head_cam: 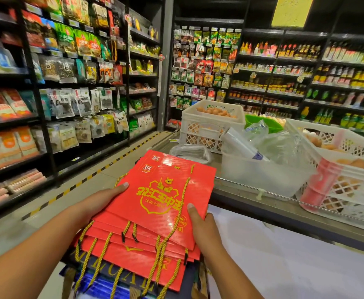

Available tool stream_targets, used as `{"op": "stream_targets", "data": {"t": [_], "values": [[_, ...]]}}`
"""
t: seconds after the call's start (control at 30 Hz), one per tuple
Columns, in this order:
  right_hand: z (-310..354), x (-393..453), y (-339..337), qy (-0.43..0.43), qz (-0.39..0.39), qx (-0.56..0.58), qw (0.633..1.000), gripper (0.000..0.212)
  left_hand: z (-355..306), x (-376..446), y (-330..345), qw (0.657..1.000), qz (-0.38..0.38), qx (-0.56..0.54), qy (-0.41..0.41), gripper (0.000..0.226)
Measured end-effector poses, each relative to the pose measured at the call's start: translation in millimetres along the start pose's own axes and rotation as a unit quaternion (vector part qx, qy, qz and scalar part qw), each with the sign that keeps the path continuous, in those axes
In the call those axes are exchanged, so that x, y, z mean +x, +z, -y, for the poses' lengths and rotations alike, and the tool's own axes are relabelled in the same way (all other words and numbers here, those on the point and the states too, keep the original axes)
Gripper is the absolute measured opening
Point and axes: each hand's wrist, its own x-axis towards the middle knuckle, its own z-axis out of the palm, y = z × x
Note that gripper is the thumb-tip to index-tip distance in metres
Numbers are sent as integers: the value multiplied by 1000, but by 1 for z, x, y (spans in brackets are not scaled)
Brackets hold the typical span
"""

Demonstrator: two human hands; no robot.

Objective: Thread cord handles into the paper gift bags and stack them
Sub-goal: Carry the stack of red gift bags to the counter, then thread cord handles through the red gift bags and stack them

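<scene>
Far left, stocked shelves (53,83) line the aisle and play no part in the work. Nearer, the left hand (99,203) holds the left edge of the red gift bags (161,197), thumb laid flat on the top face and the other fingers hidden underneath, so I judge it clamps the edge rather than merely rests there. The bags lie flat and fanned in a pile at near centre, on top of darker bags (112,279) below. Their yellow cord handles (166,240) trail toward the near edge, which suggests they are already threaded. The right hand (202,227) grips the right edge the same way, thumb on top, fingers curled beneath. Holding both sides looks meant to square the pile or shift it in one piece. To the far right, white crates of eggs (211,124) and a clear tub (260,171) sit on the desk (252,203).
</scene>
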Motion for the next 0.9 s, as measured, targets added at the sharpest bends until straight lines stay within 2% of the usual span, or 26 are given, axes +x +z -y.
{"op": "stream_targets", "data": {"t": [0.1,0.2,0.23,0.3,0.37,0.43,0.5,0.57,0.67,0.8,0.9], "values": [[7,-4,-3,-5,-6,-37,999,75,-3,-6,4,1000,2,-5,-20,63],[8,-5,-9,-19,-8,-80,997,76,-5,-10,6,1000,-13,20,-18,64],[9,-5,-11,-30,-11,-97,995,75,-6,-9,5,999,-29,39,-3,65],[13,-7,-15,-64,-41,-133,988,61,-8,-5,1,988,-100,105,50,73],[18,-8,-21,-98,-86,-172,976,52,-8,-6,1,961,-184,181,99,84],[23,-10,-27,-113,-105,-176,972,48,-7,-10,5,923,-237,252,169,69],[25,-14,-33,-121,-110,-147,976,47,-6,-16,14,887,-252,302,243,49],[26,-22,-40,-132,-115,-113,978,47,-3,-20,24,868,-256,318,283,42],[24,-37,-48,-153,-110,-57,980,43,-2,-30,35,875,-263,270,303,42],[25,-56,-68,-163,-96,34,981,19,-9,-58,54,884,-274,151,347,27],[24,-70,-96,-159,-95,78,980,9,-19,-90,73,895,-254,61,361,19]]}}
